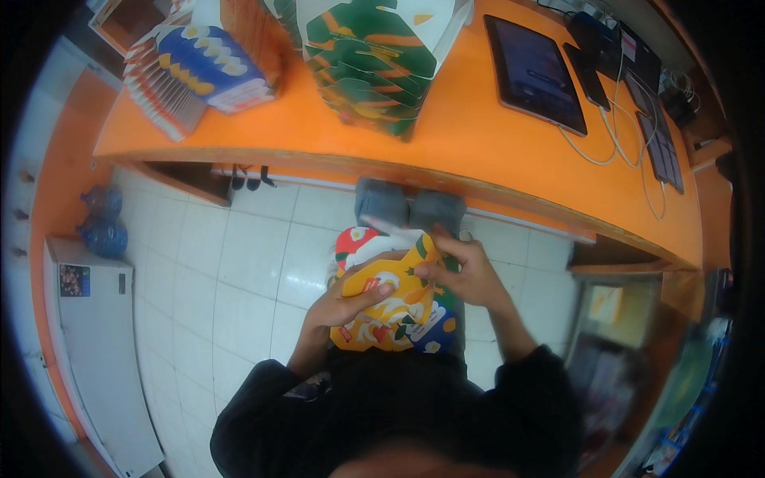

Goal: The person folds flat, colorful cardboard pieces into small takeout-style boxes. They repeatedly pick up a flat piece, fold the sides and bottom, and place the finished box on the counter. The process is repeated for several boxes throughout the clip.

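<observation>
A yellow paperboard food carton (374,328) with colourful printed pictures is held over my lap, between both hands. My left hand (344,304) grips its left side, thumb lying across the front. At the upper right edge, my right hand (468,272) pinches the carton between thumb and fingers. The carton looks partly flat, with its top edge standing apart. Beneath or behind it lie a red printed piece of card (351,239) and a blue printed piece (435,331); how they join the carton I cannot tell.
An orange counter (454,155) runs ahead of me. On it stand nested green cartons (366,76), a stack of blue-and-white cartons (211,65), a tablet (538,76) and phones (588,76) with white cables. Left are a white cabinet (107,358) and blue water bottles (103,235).
</observation>
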Tool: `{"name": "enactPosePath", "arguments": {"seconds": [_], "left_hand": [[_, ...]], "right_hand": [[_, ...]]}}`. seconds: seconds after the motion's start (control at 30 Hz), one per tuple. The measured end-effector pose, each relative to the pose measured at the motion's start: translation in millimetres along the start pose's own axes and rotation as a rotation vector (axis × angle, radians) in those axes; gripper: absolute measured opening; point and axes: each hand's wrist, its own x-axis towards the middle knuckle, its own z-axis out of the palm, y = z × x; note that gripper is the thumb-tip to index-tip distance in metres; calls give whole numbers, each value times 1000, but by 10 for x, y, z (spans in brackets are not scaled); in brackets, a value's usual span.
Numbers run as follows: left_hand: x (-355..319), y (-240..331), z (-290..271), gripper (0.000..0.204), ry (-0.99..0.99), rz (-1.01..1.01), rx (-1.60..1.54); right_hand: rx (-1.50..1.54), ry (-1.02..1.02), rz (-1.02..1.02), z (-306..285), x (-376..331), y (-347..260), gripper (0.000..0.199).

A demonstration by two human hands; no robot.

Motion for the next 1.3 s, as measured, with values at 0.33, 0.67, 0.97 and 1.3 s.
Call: {"name": "enactPosePath", "arguments": {"seconds": [0.33, 0.67, 0.97, 1.3], "left_hand": [[164, 22, 118, 38, 305, -24, 3], [229, 44, 163, 39, 265, -178, -517], [385, -66, 157, 40, 70, -336, -837], [375, 149, 262, 41, 239, -204, -567]], "right_hand": [[128, 366, -92, 230, -10, 24, 19], [160, 233, -463, 67, 23, 122, 18], [130, 35, -369, -111, -19, 106, 9], [311, 54, -21, -59, 8, 93, 30]]}}
